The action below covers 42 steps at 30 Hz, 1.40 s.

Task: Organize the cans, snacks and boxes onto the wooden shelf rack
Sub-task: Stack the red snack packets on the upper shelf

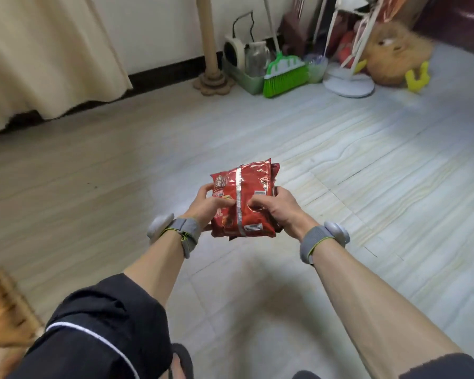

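Pale tile floor (367,160) fills most of view; no surface (table etc.) visible. Bkgd clutter, ref. green broom (285,75): glass jar (256,60) just left of it, cardboard post (210,50) farther left, cream curtain (47,56) far left; white fan base (349,84) just right, plush toy (394,53) beyond that. Task item: red snack packets (244,198), a stack of at least 2, held in mid-air over floor, well in front of broom, nearer the camera. Left grip (205,206) = bare hand, fingers curled round stack's left edge, thumb on top face. Right grip (275,209) = same on right edge, thumb pressed near the silver seam. Both wrists carry grey sensor bands. Progress: rack not identifiable; a blurred wood-toned object (3,310) far front-left of broom, at frame edge, may be it, cannot tell. No cans or boxes in view, so qty shelved is unknown. Judgement: carry phase, pkts in hand, not yet placed. Remaining: move to rack, set pkts down, then any other items.
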Motion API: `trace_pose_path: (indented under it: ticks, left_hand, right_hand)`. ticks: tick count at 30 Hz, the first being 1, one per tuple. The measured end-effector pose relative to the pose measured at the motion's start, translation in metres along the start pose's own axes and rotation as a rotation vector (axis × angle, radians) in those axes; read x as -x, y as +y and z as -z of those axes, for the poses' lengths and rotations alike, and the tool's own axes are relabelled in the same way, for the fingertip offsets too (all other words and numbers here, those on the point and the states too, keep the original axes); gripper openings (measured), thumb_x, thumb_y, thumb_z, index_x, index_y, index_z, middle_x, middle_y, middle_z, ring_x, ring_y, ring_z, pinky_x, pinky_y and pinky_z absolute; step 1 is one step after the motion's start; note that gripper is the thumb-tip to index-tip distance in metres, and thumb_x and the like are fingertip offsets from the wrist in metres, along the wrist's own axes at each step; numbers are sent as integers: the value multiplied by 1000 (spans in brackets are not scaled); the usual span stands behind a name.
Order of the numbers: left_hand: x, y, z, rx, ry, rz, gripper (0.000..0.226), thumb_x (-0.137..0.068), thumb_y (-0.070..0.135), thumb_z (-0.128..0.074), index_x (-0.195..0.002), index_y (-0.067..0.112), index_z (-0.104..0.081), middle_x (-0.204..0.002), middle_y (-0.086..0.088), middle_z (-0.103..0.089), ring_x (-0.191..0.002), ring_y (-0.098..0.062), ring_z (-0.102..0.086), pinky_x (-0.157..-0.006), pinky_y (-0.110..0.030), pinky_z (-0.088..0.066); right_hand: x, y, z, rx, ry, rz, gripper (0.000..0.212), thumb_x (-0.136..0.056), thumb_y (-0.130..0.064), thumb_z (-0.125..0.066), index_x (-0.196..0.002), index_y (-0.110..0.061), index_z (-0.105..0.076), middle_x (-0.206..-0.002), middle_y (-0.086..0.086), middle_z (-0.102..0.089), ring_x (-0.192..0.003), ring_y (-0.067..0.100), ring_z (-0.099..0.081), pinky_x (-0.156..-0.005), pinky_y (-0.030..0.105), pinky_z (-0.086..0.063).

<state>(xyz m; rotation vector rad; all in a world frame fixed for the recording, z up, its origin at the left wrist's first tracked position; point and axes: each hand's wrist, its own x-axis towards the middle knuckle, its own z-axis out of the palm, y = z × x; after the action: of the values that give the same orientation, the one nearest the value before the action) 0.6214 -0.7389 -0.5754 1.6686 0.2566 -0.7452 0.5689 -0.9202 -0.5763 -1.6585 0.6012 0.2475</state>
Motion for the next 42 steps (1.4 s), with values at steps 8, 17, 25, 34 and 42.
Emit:
trace_pose_path:
  ticks: [8,17,25,34,42]
  left_hand:
    - [163,79,105,-20,520,-355,52,-73,49,-72,-107,16,-50,-117,-12,-59,-98,-25,-61,-83,-37,-53]
    - [311,84,184,187,302,-395,48,-94,64,-44,-117,28,-65,-121,5,-65,-111,-24,-56,-85,-38,-42]
    - [374,60,230,360,257,-380,72,-69,69,-72,-118,16,-61,-112,-9,-71,-107,-30,-65,-96,-44,-52]
    - [437,44,276,536,267,-451,34,-88,25,-55,-112,1,-63,-95,-15,-73,-83,-29,-69,-84,-37,-57]
    - [500,22,328,536,368,-427,44,-91,39,-61,-117,4,-67,-101,-17,-74,-86,-30,-72,-82,-37,-59]
  right_hand:
    - [120,-139,-97,217,67,479,62,-67,-38,-81,-120,-29,-49,-108,-8,-64,-99,17,-64,-88,33,-54]
    - [235,-196,-188,167,-96,760,72,-64,-39,-84,-125,-39,-47,-120,-3,-57,-106,16,-61,-90,35,-56]
    - [292,-216,-228,101,-377,686,25,-92,-34,-60,-111,-37,-76,-121,-3,-70,-113,16,-65,-103,41,-52]
    - [336,-229,-255,232,-609,412,73,-81,-54,-75,-136,-13,-52,-121,4,-68,-104,22,-68,-88,33,-56]
    - [372,-238,-327,173,-786,518,90,-61,-64,-85,-127,-9,-59,-108,8,-77,-99,26,-75,-94,42,-58]
